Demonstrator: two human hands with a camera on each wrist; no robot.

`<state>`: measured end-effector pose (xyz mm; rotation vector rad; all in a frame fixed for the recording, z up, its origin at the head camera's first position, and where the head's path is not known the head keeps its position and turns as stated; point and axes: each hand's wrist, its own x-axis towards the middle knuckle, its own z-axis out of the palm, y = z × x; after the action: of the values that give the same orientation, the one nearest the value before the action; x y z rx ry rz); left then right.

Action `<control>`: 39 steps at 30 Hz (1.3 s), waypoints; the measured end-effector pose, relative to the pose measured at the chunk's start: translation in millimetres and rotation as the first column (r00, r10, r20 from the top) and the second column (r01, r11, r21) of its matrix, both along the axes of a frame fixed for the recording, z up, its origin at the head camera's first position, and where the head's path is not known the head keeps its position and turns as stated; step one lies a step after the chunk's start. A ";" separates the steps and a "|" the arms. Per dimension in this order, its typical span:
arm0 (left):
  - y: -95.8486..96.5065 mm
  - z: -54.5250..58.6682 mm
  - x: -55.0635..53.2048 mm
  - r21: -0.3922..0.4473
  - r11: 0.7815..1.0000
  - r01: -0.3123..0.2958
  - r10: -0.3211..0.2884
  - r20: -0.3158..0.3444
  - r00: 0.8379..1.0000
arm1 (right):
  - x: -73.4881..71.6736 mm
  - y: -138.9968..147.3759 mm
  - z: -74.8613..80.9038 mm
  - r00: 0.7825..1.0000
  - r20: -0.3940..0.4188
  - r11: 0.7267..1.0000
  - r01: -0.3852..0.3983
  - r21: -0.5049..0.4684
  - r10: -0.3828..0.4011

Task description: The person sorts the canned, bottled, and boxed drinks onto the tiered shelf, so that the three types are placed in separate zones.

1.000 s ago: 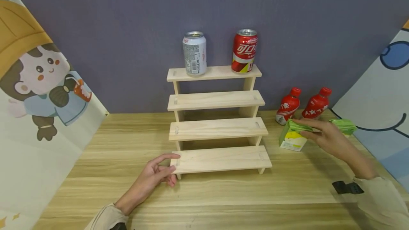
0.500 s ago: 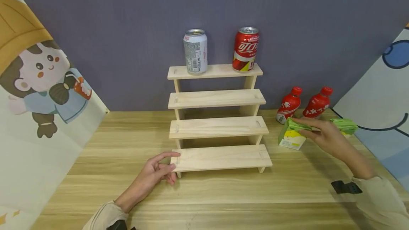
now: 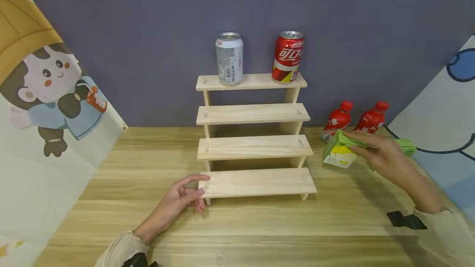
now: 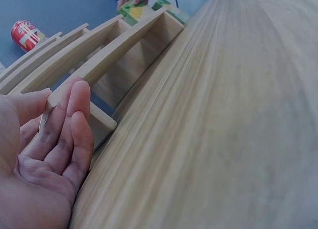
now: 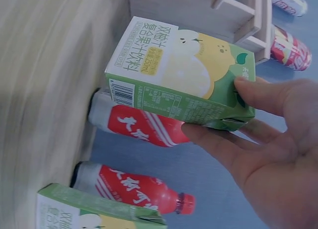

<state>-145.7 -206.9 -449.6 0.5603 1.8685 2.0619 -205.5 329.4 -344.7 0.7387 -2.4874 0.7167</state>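
Note:
My right hand (image 3: 387, 155) grips a green and yellow juice carton (image 5: 184, 75) near its top, thumb on the printed front and fingers behind. The carton is tilted and held off the table. At the lowest step of a wooden four-tier display stand (image 3: 256, 182), my left hand (image 3: 178, 205) pinches the left end, thumb and fingers on either side of the board (image 4: 64, 97). On the top tier stand a white can (image 3: 229, 59) and a red cola can (image 3: 288, 57). The middle and lower tiers carry nothing.
Two red-capped bottles (image 3: 337, 119) (image 3: 372, 118) stand behind the right hand by the back wall. A second juice carton (image 5: 99, 209) stands beside them, partly hidden in the head view. A printed panel (image 3: 445, 135) borders the table on the right.
The juice carton in my right hand has risen slightly off the table and tilted. My left hand keeps its hold on the stand's lowest step.

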 end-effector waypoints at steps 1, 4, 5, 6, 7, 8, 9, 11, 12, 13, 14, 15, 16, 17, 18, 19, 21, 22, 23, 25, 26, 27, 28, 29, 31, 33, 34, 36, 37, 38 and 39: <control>-0.2 0.3 0.0 0.002 1.000 -0.002 0.002 0.000 1.000 | 0.8 -0.7 1.5 1.000 -0.004 1.000 0.000 0.000 0.000; -0.2 0.5 0.6 0.005 1.000 -0.009 0.009 -0.001 1.000 | 2.9 -1.6 5.1 1.000 -0.008 1.000 -0.018 -0.016 0.017; 0.1 0.5 0.8 0.006 1.000 -0.011 0.011 0.001 1.000 | 4.0 -1.9 6.5 1.000 -0.011 1.000 -0.024 -0.020 0.024; 0.4 0.4 1.0 0.006 1.000 -0.011 0.011 0.003 1.000 | 5.2 -2.1 7.9 0.999 -0.016 0.999 -0.030 -0.026 0.029; 0.7 0.3 1.1 0.004 1.000 -0.012 0.012 0.001 1.000 | 6.3 -2.1 9.3 0.999 -0.023 0.999 -0.037 -0.030 0.036; 1.1 0.2 1.2 0.001 1.000 -0.014 0.014 0.004 1.000 | 7.4 -2.3 10.9 0.999 -0.031 0.998 -0.044 -0.033 0.043; 1.4 0.2 1.3 0.000 1.000 -0.016 0.016 0.004 1.000 | 8.8 -2.5 12.6 0.998 -0.041 0.998 -0.043 -0.034 0.041; 0.9 -0.1 1.7 -0.005 1.000 -0.025 0.025 0.007 1.000 | 9.9 -4.0 16.9 0.997 -0.059 0.998 -0.047 -0.032 0.045; 0.8 -0.1 1.9 -0.006 1.000 -0.030 0.030 0.006 1.000 | 10.3 -4.6 19.1 0.997 -0.070 0.998 -0.046 -0.031 0.043; 0.8 -0.1 2.0 -0.007 0.999 -0.034 0.034 0.004 0.999 | 10.7 -5.1 21.4 0.996 -0.080 0.999 -0.043 -0.029 0.041; 0.9 -0.1 2.0 -0.006 0.999 -0.037 0.037 0.002 0.999 | 11.2 -5.7 23.6 0.995 -0.091 0.999 -0.038 -0.027 0.035; 1.1 -0.1 2.1 -0.005 0.999 -0.038 0.038 0.000 0.999 | 11.5 -6.3 25.8 0.994 -0.104 0.999 -0.032 -0.024 0.030; 1.3 -0.2 2.2 -0.003 0.999 -0.038 0.038 -0.001 0.999 | 11.9 -6.7 27.7 0.994 -0.110 0.999 -0.030 -0.021 0.027; 1.7 -0.3 2.3 0.000 0.999 -0.036 0.036 0.000 0.999 | 12.3 -7.1 29.0 0.993 -0.116 1.000 -0.021 -0.015 0.019; 2.0 -0.4 2.4 0.001 0.999 -0.034 0.034 -0.001 0.999 | 12.8 -7.4 30.4 0.992 -0.123 1.000 -0.014 -0.010 0.012; 2.3 -0.5 2.4 0.002 1.000 -0.030 0.030 0.000 1.000 | 13.4 -7.8 31.4 0.992 -0.123 1.000 -0.008 -0.005 0.007; 2.4 -0.8 2.5 0.004 1.000 -0.024 0.024 0.003 1.000 | 14.8 -8.7 33.3 0.993 -0.118 1.000 0.007 0.008 -0.006; 2.1 -0.8 2.4 0.003 1.000 -0.022 0.022 0.006 1.000 | 15.1 -9.3 34.4 0.994 -0.112 1.000 0.013 0.013 -0.012; 1.7 -0.6 2.2 0.003 1.000 -0.022 0.022 0.009 1.000 | 15.0 -10.4 36.0 0.994 -0.107 1.000 0.013 0.014 -0.011; 1.2 -0.4 2.0 0.005 1.000 -0.020 0.020 0.010 1.000 | 15.7 -12.5 40.4 0.994 -0.112 1.000 0.011 0.019 -0.009; 1.3 -0.3 2.0 0.005 1.000 -0.017 0.017 0.010 1.000 | 16.5 -13.7 42.9 0.993 -0.120 1.000 0.014 0.025 -0.011; 1.0 -0.1 2.1 0.006 1.000 -0.016 0.016 0.009 1.000 | 16.8 -15.3 45.8 0.992 -0.128 1.000 0.009 0.025 -0.006; 0.5 0.5 2.1 0.005 1.000 -0.019 0.019 0.011 1.000 | 16.5 -17.4 48.8 0.990 -0.140 1.000 -0.001 0.026 0.005; -0.1 1.2 1.9 0.005 1.000 -0.022 0.022 0.006 1.000 | 16.4 -19.7 51.9 0.988 -0.153 1.000 -0.009 0.024 0.013; -1.2 2.8 1.0 0.004 1.000 -0.028 0.028 -0.004 1.000 | 16.0 -24.2 57.5 0.984 -0.178 1.000 -0.022 0.021 0.025; -1.5 4.0 0.1 0.001 0.999 -0.033 0.033 -0.004 0.999 | 15.6 -28.0 61.9 0.981 -0.187 0.999 -0.043 0.003 0.043; -1.3 4.3 -0.3 0.000 0.999 -0.034 0.034 -0.002 0.999 | 15.7 -29.8 63.8 0.980 -0.193 0.999 -0.046 0.001 0.045; -0.3 3.8 -0.5 0.001 1.000 -0.026 0.026 0.001 1.000 | 16.2 -33.1 67.4 0.977 -0.204 0.999 -0.054 0.010 0.055; 0.6 3.3 -0.4 0.002 1.000 -0.022 0.022 0.007 1.000 | 16.4 -34.8 68.9 0.977 -0.205 0.998 -0.054 0.015 0.055; 1.5 2.6 -0.1 0.002 1.000 -0.019 0.019 0.011 1.000 | 16.7 -36.5 70.0 0.978 -0.202 0.999 -0.049 0.019 0.052; 2.5 1.7 0.2 0.006 1.000 -0.015 0.015 0.013 1.000 | 17.2 -38.2 71.3 0.979 -0.198 0.999 -0.036 0.027 0.041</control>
<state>-145.4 -204.5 -447.9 0.5343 1.8659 2.0763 -188.2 291.1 -273.4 0.8268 -2.3093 0.5975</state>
